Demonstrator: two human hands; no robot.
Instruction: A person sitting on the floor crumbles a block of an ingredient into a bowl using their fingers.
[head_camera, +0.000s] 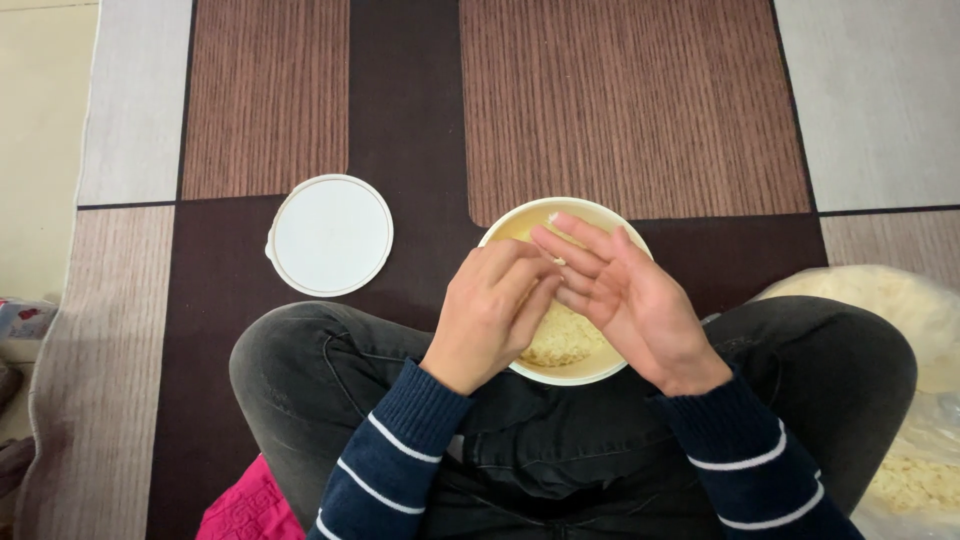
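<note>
The bowl (566, 375) stands on the rug (640, 110) directly under both hands, between my crossed legs (300, 370); it is white and holds a pale yellow crumbly food (562, 335), maybe dough or cooked grains, I cannot tell exactly. My left hand (492, 310) is curled, its fingertips pressed against the fingers (580, 245) of my right hand (625, 295), which lies open and flat, palm up, over the far part of the bowl. Neither hand grips a thing; a small white bit seems to stick on the tip of one right finger. In my judgement the hands are rubbing food off the skin, so it is best to keep both hands above the bowl, so that crumbs fall inside, and to rub gently from palm toward fingertips. Left of my left hand, well apart, a round white lid (330, 235) lies flat on the rug. Right of my right hand is a clear bag (905, 330) with more pale food.
</note>
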